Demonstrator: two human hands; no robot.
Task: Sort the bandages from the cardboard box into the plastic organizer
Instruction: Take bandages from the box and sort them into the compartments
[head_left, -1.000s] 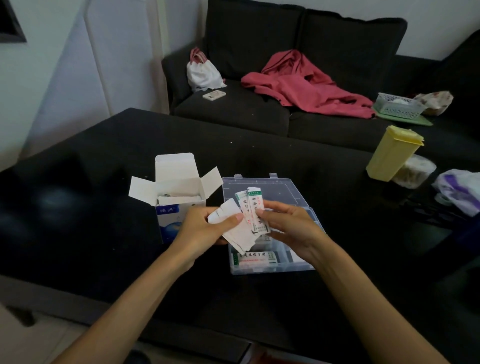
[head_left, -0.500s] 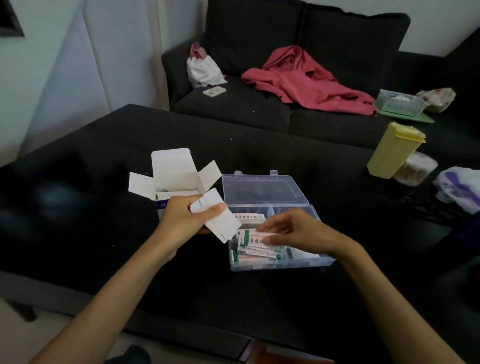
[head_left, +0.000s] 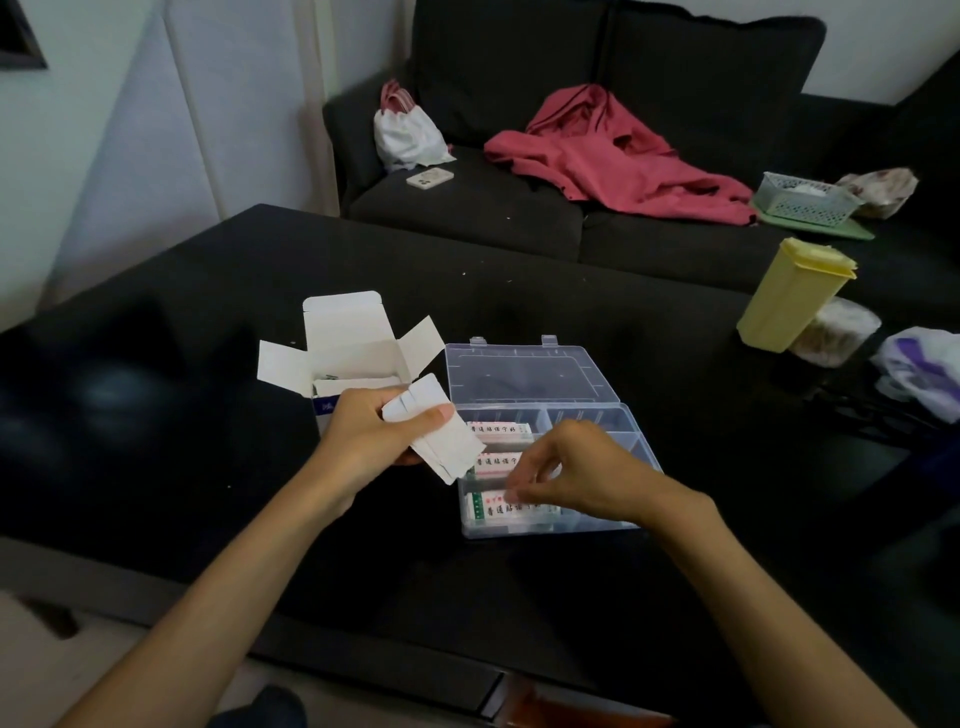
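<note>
A white and blue cardboard box (head_left: 358, 358) stands open on the black table, flaps spread. Right of it lies a clear plastic organizer (head_left: 587, 415) with its lid folded back. Bandage strips (head_left: 498, 431) lie in its left compartments. My left hand (head_left: 363, 436) holds a small stack of white bandages (head_left: 441, 441) between the box and the organizer. My right hand (head_left: 571, 473) hovers low over the organizer's front left compartment, fingertips pinched at a bandage (head_left: 498, 509) lying there.
A yellow lidded container (head_left: 789, 296) and a round tub (head_left: 836, 332) stand at the table's right. A plastic bag (head_left: 919, 369) lies at the far right. Behind the table is a dark sofa with a red garment (head_left: 613, 150), a white bag (head_left: 405, 135) and a basket (head_left: 800, 200).
My right hand carried bandages from the stack down into the organizer's left compartments. My left hand stayed near the box with the remaining stack.
</note>
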